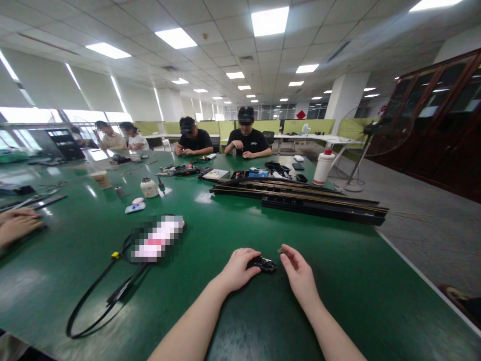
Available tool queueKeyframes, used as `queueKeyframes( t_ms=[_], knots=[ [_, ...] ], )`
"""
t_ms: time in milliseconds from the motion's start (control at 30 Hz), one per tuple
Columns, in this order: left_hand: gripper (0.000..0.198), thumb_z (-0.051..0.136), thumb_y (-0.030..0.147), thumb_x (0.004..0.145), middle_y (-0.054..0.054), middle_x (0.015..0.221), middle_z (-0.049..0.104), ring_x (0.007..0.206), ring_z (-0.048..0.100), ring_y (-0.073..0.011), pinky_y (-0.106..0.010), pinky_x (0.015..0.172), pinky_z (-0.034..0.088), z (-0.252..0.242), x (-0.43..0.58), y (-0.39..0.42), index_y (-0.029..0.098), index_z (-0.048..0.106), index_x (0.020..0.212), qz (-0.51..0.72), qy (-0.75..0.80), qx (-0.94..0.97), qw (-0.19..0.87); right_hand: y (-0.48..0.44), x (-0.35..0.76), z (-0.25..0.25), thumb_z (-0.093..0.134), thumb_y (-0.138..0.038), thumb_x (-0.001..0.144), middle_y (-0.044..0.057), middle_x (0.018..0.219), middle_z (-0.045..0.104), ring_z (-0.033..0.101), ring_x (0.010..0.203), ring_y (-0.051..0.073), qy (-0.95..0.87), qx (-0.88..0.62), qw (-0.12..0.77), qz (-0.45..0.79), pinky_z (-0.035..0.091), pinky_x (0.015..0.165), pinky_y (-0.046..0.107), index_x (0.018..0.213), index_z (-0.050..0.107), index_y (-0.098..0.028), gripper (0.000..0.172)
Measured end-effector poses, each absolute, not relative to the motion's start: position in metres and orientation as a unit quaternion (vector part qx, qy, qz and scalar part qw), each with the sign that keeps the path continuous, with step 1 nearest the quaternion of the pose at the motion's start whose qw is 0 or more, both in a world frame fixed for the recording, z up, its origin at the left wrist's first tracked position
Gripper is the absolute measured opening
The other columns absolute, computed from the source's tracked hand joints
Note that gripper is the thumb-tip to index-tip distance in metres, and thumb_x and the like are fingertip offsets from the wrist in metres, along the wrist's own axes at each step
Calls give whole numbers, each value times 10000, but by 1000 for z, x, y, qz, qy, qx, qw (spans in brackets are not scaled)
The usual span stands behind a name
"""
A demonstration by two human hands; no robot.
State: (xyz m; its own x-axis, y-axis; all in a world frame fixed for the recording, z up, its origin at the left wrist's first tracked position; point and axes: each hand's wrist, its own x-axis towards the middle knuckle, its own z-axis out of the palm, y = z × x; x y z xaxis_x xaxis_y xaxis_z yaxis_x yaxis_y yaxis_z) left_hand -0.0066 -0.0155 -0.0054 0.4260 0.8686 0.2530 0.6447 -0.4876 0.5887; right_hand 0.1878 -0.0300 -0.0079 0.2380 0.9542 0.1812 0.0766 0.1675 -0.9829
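My left hand (240, 268) is closed around one end of a small black plastic part (266, 264), which lies low on the green table (210, 321). A lighter metallic strip shows along the part's top; its exact kind is unclear. Just to the right, my right hand (296, 268) pinches a tiny dark grey piece (281, 250) between thumb and fingertips. That piece is apart from the black part, a short gap from its right end.
Long black rails with thin brass-coloured rods (300, 195) lie ahead. A phone (160, 240) with a black strap (90, 326) is at left. Farther back stand a white jar (149, 187) and a white bottle (323, 168). Another person's hands (18, 225) rest at the left edge; two people sit opposite.
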Motion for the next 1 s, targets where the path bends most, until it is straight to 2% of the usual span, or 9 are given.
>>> queueKeyframes(
  t_ms=[1000],
  knots=[
    [345,657,251,771,-52,1112,620,1059,527,-232,-374,964,375,-1,-7,-17,214,604,1109,267,462,821,204,-32,186,0,639,-535,667,92,1011,681,623,967,248,-446,-520,622,379,465,910,423,999,608,-196,476]
  ],
)
